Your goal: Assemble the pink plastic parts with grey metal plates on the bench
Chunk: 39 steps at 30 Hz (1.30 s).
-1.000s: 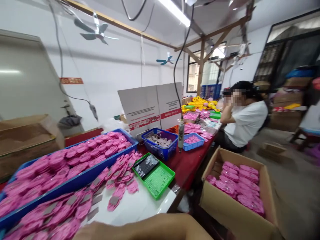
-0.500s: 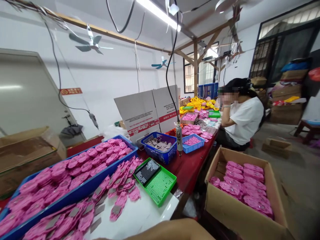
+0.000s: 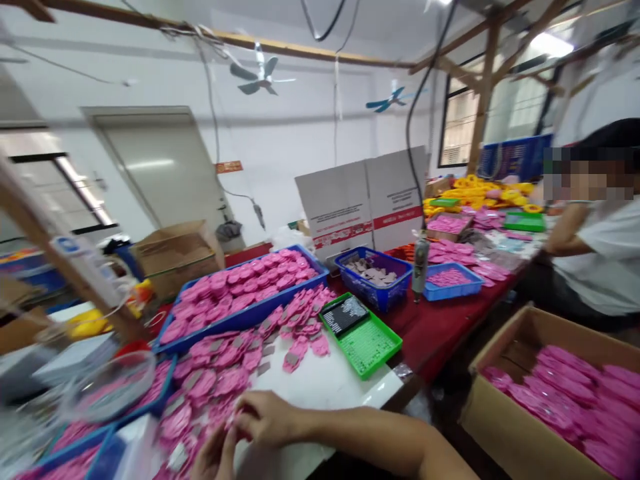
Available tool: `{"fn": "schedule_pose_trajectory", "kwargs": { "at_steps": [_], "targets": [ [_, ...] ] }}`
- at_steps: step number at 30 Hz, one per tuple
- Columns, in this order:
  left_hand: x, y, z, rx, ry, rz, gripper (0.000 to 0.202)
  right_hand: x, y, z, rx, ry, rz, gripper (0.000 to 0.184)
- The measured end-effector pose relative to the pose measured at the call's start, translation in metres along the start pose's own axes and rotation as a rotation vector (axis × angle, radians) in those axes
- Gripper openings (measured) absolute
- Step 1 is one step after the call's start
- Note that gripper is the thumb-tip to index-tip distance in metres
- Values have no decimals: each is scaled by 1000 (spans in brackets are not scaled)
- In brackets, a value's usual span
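Observation:
My right hand (image 3: 270, 417) reaches in from the lower right, its fingers bent into a pinch. Close against it at the bottom edge is my left hand (image 3: 217, 457), fingers curled and partly cut off. Whatever sits between the fingertips is hidden and blurred. Around and behind both hands lie loose pink flat pieces (image 3: 200, 383), several with grey patches, spread over a white board (image 3: 320, 380). Beyond the board's far side is a green tray (image 3: 370, 343) with small bits in it and a black perforated tray (image 3: 344, 315) in one end.
A long blue bin (image 3: 240, 317) holds rows of stacked pink pieces. A blue basket (image 3: 383, 293) of grey pieces stands near a hanging electric screwdriver (image 3: 421, 267). At right, a cardboard box (image 3: 487, 407) holds more pink stacks; behind it sits a person (image 3: 600, 260). A clear round lid (image 3: 110, 387) lies left.
My view has swung left, so the scene has shifted rightward. Both hands now show together at the bottom; before, only part of a forearm was visible there.

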State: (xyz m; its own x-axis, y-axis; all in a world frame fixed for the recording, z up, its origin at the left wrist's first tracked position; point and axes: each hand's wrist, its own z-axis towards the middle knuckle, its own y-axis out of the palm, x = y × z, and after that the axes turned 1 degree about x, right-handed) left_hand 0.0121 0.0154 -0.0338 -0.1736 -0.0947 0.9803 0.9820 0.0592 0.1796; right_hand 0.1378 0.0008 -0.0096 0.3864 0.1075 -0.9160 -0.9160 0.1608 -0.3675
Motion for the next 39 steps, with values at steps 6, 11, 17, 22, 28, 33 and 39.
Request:
{"fn": "schedule_pose_trajectory", "kwargs": {
  "at_steps": [6, 11, 17, 22, 28, 33, 39],
  "targets": [
    [-17, 0, 15, 80, 77, -130, 61, -17, -23, 5, -111, -140, -54, 10],
    [-15, 3, 12, 114, 307, -84, 43, -31, -40, 10, -298, -223, -53, 27],
    [-13, -1, 17, 87, 648, 28, 23, -26, -30, 16, -158, -549, -125, 19],
    [9, -2, 20, 37, 894, 267, 27, -24, -18, 16, 4, -640, -92, 15],
    [25, 4, 17, -3, 920, 325, 30, -23, -19, 13, 66, -679, -94, 12],
    [17, -1, 25, -15, 844, 297, 22, -28, -23, 14, 5, -574, -60, 13],
    [22, -8, 28, -32, 915, 256, 38, -30, -28, 16, -42, -558, 59, 18]
  ]
}}
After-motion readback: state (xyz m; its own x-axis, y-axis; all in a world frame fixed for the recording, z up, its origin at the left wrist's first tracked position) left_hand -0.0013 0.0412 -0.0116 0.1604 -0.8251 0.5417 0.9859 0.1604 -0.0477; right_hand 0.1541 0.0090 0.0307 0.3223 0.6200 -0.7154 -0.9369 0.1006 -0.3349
